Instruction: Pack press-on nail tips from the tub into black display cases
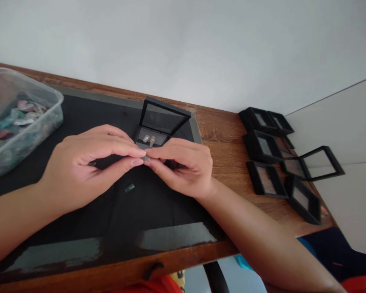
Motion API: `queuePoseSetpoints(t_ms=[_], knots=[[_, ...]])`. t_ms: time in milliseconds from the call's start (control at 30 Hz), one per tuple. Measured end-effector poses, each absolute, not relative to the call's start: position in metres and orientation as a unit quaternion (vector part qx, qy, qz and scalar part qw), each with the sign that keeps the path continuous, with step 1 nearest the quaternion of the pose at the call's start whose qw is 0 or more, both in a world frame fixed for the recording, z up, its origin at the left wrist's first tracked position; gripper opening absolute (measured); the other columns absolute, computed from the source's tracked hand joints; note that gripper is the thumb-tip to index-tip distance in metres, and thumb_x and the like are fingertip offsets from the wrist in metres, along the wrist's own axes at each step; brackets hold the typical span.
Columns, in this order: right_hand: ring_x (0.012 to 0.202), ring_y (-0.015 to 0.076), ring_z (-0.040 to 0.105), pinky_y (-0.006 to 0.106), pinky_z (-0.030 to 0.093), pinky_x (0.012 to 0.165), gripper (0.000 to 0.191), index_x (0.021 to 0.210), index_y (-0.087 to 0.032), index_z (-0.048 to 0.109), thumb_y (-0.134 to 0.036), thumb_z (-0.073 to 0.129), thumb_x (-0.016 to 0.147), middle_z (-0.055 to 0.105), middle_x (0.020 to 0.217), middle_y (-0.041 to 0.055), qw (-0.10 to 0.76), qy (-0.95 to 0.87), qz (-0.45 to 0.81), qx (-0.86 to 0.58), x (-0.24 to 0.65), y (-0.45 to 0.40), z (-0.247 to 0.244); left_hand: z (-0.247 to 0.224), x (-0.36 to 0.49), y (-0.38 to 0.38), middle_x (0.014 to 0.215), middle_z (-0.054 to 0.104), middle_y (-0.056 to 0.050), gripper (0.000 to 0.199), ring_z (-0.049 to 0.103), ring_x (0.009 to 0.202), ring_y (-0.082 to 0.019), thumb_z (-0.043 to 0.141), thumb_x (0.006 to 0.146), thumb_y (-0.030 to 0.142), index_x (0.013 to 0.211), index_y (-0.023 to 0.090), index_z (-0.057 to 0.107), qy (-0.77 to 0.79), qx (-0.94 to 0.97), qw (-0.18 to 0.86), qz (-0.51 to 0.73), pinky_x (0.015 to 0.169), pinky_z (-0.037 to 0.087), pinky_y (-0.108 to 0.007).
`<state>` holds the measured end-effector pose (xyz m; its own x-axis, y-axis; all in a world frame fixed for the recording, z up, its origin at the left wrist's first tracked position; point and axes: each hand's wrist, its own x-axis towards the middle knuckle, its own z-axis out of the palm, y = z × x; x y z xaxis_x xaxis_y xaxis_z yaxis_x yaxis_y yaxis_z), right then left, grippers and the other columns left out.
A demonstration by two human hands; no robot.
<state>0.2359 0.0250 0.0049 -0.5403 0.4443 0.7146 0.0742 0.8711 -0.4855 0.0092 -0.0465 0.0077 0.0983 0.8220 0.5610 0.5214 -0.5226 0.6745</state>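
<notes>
Above the black mat, my left hand and my right hand meet, thumbs against forefingers. Between their fingertips they pinch a small greyish piece, mostly covered, so its kind is unclear. Just behind the fingers stands a small black display case with its clear-windowed lid raised. Inside it lie a pale piece with a dark mark and a pinkish piece, both shaped like false nails. A glossy dark green piece lies on the mat below my hands.
At the left, a clear plastic tub holds many pink, teal and white pieces. Several black display cases sit on the wooden tabletop at the right, one with its lid raised. A pale wall rises behind.
</notes>
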Motion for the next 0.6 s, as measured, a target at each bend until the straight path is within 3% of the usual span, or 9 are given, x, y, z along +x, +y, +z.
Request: queuePoseSetpoints(t_ms=[233,433,600], knots=[[0.078,0.0113,0.081,0.02,0.067,0.074,0.006,0.106,-0.018,0.087,-0.019,0.085,0.101,0.087,0.096,0.0051,0.461,-0.852,0.222,-0.114,0.2362,0.0273,0.0058,0.0044,0.0069,-0.0446,0.103,0.086,0.011,0.013,0.08,0.102,-0.013,0.074,0.106,0.031,0.105,0.041,0.082,0.465,0.728,0.148,0.482,0.093,0.066,-0.028],[0.073,0.0094,0.077,0.019,0.066,0.069,0.008,0.095,-0.017,0.085,-0.024,0.091,0.096,0.084,0.093,0.0045,0.467,-0.834,0.259,-0.137,0.2333,0.0278,0.0061,0.0012,0.0049,-0.0416,0.103,0.088,0.009,0.018,0.082,0.102,-0.016,0.073,0.105,0.025,0.107,0.04,0.083,0.434,0.747,0.158,0.479,0.092,0.067,-0.032],[0.088,0.0143,0.081,0.025,0.069,0.08,0.016,0.106,-0.018,0.086,-0.028,0.093,0.094,0.084,0.103,0.0075,0.465,-0.837,0.245,-0.154,0.233,0.0282,0.0052,0.0018,0.0048,-0.0429,0.102,0.088,0.012,0.021,0.083,0.092,-0.011,0.074,0.104,0.023,0.101,0.041,0.085,0.434,0.73,0.216,0.482,0.088,0.066,-0.023]])
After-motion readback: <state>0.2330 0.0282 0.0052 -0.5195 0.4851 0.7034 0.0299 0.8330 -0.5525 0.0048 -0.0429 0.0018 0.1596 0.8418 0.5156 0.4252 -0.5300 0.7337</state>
